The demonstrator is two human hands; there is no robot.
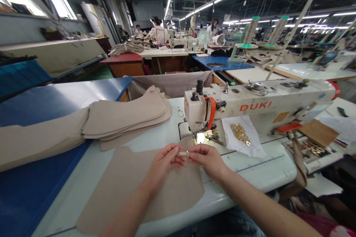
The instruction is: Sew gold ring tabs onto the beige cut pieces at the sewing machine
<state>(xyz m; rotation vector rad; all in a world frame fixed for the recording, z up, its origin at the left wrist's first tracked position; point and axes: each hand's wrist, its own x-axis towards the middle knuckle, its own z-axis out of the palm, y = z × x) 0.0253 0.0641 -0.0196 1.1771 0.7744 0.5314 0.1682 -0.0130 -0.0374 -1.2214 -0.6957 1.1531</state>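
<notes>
My left hand pinches a short, narrow beige strip between thumb and fingers. Facing it, my right hand grips a small gold metal ring at the strip's end; whether the strip runs through the ring is too small to tell. Both hands hover over a large beige fabric panel lying flat on the sewing table. Just beyond them is the lit needle area of a white sewing machine. Many similar gold rings lie heaped on a white cloth to the right.
Stacked beige panels lie left of the machine, with another stack on a blue table. A parts tray sits at the right, beside a hanging brown strap. Other people work at machines farther back.
</notes>
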